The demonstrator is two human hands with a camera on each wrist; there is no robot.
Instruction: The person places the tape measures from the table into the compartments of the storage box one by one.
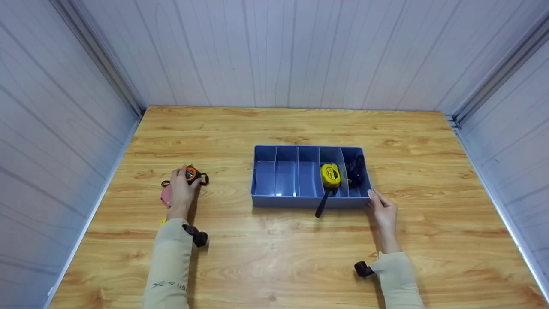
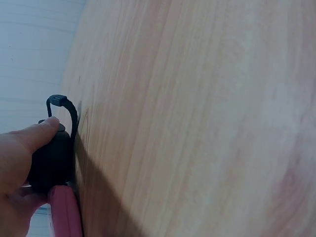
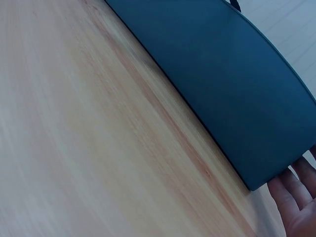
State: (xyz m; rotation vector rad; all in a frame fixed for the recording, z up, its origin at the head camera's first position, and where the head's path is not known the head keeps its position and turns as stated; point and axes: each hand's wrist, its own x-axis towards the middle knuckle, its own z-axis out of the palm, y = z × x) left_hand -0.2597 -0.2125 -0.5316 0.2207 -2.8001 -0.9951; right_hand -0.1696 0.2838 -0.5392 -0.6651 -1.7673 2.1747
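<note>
My left hand (image 1: 182, 191) grips a black tape measure with an orange label (image 1: 192, 174), thumb on one side. Its black wrist strap (image 2: 72, 116) loops out in the left wrist view. A pink tape measure (image 1: 165, 196) lies beside that hand, partly covered by it. My right hand (image 1: 384, 213) holds the front right corner of a blue divided box (image 1: 291, 202), thumb at the rim and fingers against the side. In the box's second compartment from the right sits a yellow tape measure (image 1: 330, 176). Dark, unclear items (image 1: 355, 171) fill part of the rightmost compartment.
The yellow tape measure's black strap (image 1: 321, 206) hangs over the box's front wall. A small yellow piece (image 1: 162, 222) shows by the left sleeve, mostly hidden. The wooden table (image 1: 274, 257) is bounded by pale panel walls (image 1: 274, 56) at the back and sides.
</note>
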